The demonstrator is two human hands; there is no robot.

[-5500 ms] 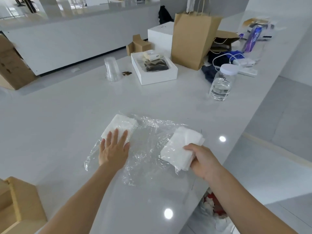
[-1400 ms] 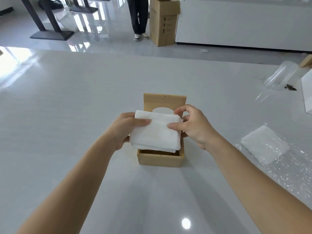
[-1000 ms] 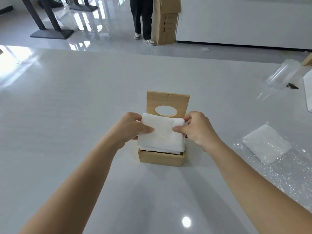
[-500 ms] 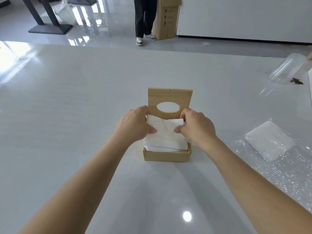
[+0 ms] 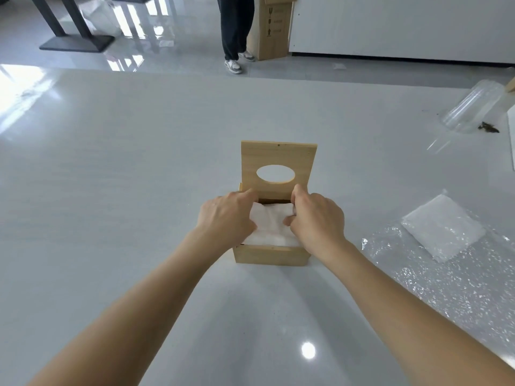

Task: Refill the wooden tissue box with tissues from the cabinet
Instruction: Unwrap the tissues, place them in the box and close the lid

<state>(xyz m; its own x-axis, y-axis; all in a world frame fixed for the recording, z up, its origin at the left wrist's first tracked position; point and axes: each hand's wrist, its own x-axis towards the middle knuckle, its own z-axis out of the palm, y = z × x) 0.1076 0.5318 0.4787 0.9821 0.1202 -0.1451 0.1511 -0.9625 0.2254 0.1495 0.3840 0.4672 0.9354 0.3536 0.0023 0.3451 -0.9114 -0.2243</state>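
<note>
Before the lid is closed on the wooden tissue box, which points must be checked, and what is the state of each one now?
1. Lid upright, open: ok.
2. Tissue stack inside wooden tissue box: ok.
3. Stack flat below the rim: not ok, top sheet wrinkled.
4. Left hand and right hand clear of the lid's path: not ok, both press the stack.
5. Top sheet ready for the oval hole: cannot tell.

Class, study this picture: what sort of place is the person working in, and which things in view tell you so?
Probably an open office or showroom rather than a home. A long glossy white counter faces a polished floor with black table legs, a cardboard carton and a white partition wall.
</note>
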